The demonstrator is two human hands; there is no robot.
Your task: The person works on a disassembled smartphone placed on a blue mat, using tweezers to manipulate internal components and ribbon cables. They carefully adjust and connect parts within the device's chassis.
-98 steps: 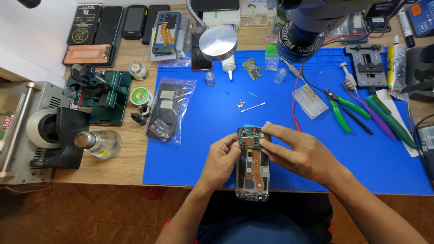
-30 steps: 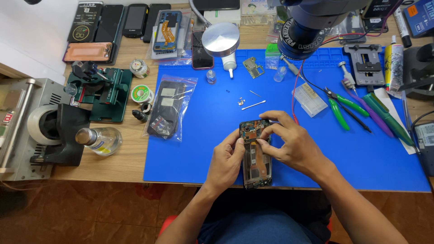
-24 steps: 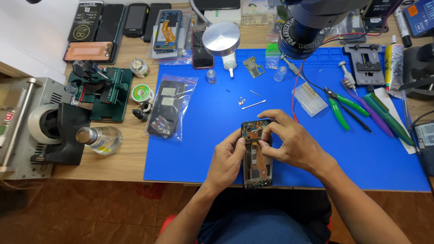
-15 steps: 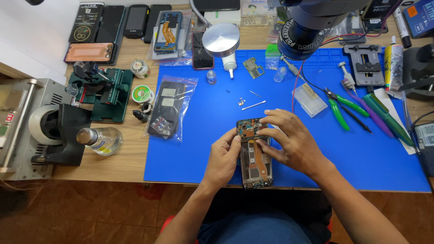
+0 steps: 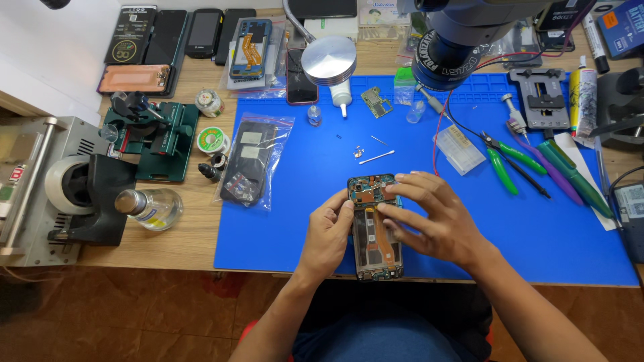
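Your left hand [image 5: 329, 234] grips the opened phone [image 5: 376, 228] by its left edge on the blue mat [image 5: 302, 201]; your right hand [image 5: 429, 214] has fingers spread, fingertips pressing its internals.

A phone repair workshop: a blue repair mat [image 5: 537, 221] covers the wooden worktop [image 5: 188, 234], with a microscope head [image 5: 456, 47] at upper right. Dismantled phones [image 5: 194, 33] line the upper left; pliers [image 5: 503, 157] lie right.
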